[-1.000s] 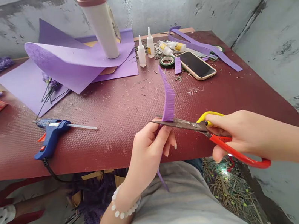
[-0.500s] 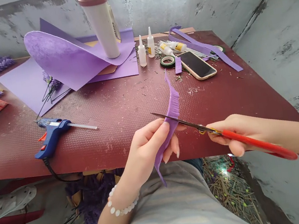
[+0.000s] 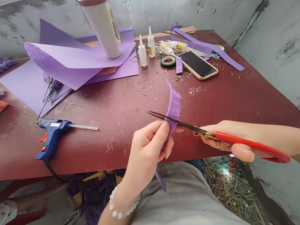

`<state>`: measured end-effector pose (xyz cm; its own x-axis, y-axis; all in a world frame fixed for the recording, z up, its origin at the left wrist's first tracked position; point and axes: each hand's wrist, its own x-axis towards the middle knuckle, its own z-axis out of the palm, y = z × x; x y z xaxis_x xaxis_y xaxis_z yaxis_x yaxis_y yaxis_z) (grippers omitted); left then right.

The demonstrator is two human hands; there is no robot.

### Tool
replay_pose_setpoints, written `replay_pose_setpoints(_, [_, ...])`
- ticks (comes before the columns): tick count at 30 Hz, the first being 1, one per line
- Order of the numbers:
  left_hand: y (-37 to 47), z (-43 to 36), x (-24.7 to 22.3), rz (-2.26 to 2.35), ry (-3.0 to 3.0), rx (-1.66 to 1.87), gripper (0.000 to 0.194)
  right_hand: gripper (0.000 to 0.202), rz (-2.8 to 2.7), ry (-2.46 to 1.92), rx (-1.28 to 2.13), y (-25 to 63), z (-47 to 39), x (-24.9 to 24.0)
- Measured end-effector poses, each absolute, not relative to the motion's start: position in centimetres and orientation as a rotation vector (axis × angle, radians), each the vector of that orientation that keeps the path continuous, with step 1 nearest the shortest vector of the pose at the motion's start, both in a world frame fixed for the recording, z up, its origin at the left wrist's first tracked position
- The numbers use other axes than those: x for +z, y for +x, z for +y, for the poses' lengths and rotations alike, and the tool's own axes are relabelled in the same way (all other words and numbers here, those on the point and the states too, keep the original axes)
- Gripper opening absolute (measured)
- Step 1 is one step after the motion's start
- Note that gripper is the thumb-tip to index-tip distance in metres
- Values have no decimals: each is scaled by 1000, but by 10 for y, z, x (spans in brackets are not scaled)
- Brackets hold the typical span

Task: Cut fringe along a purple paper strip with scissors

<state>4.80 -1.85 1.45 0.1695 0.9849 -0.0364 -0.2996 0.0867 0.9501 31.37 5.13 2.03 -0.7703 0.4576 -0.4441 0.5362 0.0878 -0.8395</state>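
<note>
Between the thumb and fingers of my left hand (image 3: 151, 143) is a purple fringed strip (image 3: 174, 104), its upper part curving up and away over the table. Short parallel slits run along its right edge. Below the hand hangs the strip's narrow tail. My right hand (image 3: 229, 139) grips a pair of scissors (image 3: 247, 144) with red handles and dark blades. The blades lie across the strip just above my left thumb, slightly parted at the tips, which point left past the strip. Part of the strip is hidden behind my left fingers.
A blue glue gun (image 3: 53, 136) lies left on the dark red table (image 3: 119, 102). Behind are purple sheets (image 3: 73, 64) under a white tumbler (image 3: 104, 31), glue bottles (image 3: 142, 54), green tape (image 3: 168, 61), a phone (image 3: 199, 65) and purple strips (image 3: 214, 48). Another person's dotted sleeve (image 3: 0, 216) shows lower left.
My right hand and the scissors have shifted left, with the blades reaching further across the strip. The curled purple sheet has sunk lower. At lower left, the other person's forearm has come into view.
</note>
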Motion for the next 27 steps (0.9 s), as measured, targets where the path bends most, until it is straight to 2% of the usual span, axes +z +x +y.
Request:
replay_pose_setpoints(5, [49, -19, 14, 871, 975, 1190, 32, 63, 2023, 1106, -1989, 312, 50, 24])
replay_pose_setpoints(12, [51, -20, 14, 821, 933, 1206, 32, 51, 2027, 1130, -1998, 313, 48, 18])
replay_pose_setpoints(24, [51, -20, 12, 814, 930, 1194, 32, 61, 1985, 1069, -2090, 317, 50, 14])
replay_pose_setpoints(27, [51, -20, 11, 816, 931, 1195, 33, 59, 1993, 1075, -2062, 315, 50, 17])
